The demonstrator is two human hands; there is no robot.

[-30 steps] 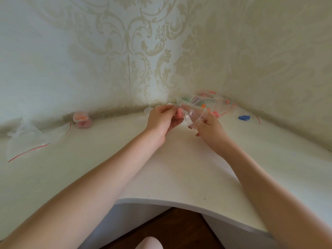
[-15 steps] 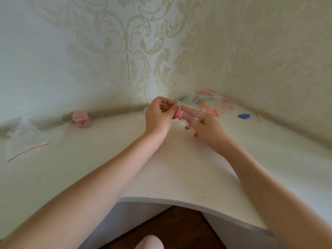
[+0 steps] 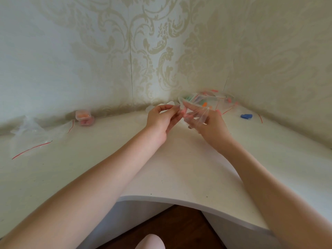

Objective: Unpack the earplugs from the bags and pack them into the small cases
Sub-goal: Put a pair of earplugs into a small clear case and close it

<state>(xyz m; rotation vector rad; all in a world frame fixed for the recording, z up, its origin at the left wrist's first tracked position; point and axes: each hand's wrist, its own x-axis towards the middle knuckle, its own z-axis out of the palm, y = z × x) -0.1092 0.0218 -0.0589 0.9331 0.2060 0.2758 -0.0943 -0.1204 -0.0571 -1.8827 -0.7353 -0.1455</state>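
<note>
Both hands meet above the far middle of the white corner bench [image 3: 100,169], just in front of the pile of bags [image 3: 206,99] that lies in the wall corner. The right hand [image 3: 206,126] holds a small clear bag [image 3: 198,114] off the bench, its fingers [image 3: 193,121] curled behind the plastic. The left hand [image 3: 161,119] meets the bag's left edge, thumb and forefinger pressed together in a pinch; whether they grip the plastic or an earplug cannot be told. The pile behind the hands holds clear bags with red seal strips, with orange, pink and green earplugs showing through. To the right of the pile a blue piece [image 3: 246,116] lies on the bench beside a loose red strip. Far to the left of the pile, against the wall, stand two small cases [image 3: 84,117] with orange and pink contents. Farther left lie empty bags [image 3: 30,139], flat on the bench.
</note>
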